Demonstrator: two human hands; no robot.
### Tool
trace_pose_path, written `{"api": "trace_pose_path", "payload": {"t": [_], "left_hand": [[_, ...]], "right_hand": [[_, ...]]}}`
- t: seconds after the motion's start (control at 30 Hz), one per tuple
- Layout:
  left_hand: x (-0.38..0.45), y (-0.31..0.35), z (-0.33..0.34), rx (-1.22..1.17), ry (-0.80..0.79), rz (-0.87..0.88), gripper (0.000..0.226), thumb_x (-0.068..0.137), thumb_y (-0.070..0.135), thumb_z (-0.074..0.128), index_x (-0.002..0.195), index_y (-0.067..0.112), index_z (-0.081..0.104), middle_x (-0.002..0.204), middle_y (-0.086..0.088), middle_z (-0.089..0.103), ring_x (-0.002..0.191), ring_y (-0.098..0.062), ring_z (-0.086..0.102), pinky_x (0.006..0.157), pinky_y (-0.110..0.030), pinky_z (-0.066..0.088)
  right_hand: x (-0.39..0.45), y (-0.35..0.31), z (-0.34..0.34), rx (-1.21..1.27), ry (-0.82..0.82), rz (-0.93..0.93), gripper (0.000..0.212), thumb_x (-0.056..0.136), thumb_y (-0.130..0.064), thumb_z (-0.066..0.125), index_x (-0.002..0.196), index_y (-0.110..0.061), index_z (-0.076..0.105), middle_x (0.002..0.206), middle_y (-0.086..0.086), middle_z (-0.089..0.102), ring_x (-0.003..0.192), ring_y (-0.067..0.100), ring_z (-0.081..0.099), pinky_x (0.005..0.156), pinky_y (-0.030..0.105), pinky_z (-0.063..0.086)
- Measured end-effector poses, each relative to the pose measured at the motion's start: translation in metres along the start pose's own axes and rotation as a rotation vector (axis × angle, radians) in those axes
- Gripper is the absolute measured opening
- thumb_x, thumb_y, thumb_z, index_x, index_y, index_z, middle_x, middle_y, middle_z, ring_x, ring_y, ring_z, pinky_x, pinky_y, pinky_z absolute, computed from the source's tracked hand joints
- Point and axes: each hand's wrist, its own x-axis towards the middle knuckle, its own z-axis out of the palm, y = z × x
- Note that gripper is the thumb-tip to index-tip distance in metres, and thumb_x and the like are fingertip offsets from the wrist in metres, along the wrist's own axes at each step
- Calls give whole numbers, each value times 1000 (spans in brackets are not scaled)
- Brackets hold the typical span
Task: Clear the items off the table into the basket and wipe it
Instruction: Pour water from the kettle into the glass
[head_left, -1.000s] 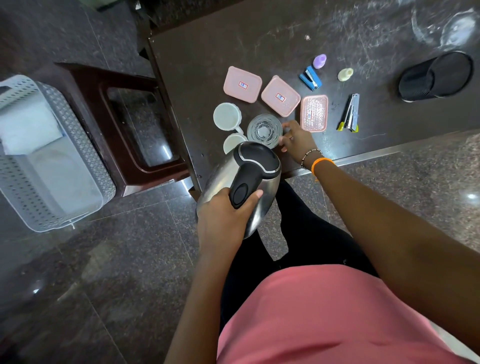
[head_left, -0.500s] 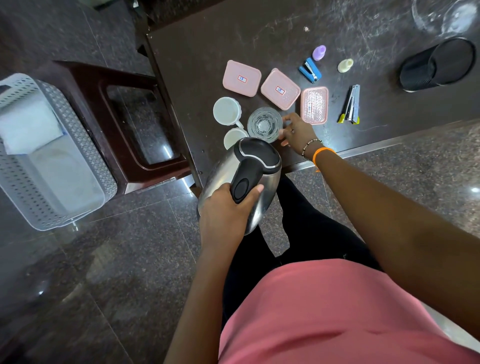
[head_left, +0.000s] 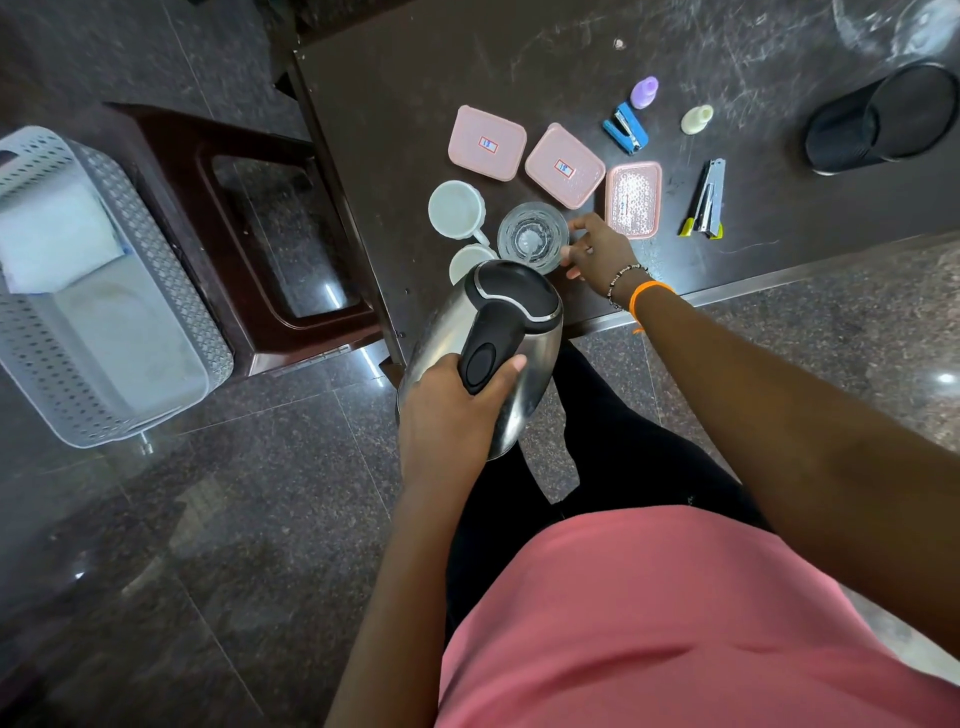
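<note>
A left hand (head_left: 447, 395) grips the black handle of a tilted stainless-steel kettle (head_left: 519, 296), which half hides a small white cup (head_left: 470, 260). The right hand (head_left: 602, 249) curls its fingers round a clear glass tumbler (head_left: 532, 236) on the scratched dark table (head_left: 415, 78). At 9 o'clock, the white perforated plastic basket (head_left: 171, 270) stands on polished granite floor (head_left: 208, 519), cropped by the frame.

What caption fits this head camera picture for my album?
A kettle in the left hand leans over a glass held by the right hand on the table.
</note>
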Motion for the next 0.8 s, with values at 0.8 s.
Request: {"api": "trace_pose_path", "payload": {"t": [0.8], "left_hand": [[-1, 3, 6, -21, -11, -7, 45, 76, 62, 59, 68, 17, 53, 57, 7, 49, 58, -16, 50, 51, -25, 33]], "right_hand": [[4, 6, 3, 73, -16, 1, 30, 90, -8, 51, 119, -3, 46, 78, 9, 60, 55, 12, 54, 60, 20, 44]]}}
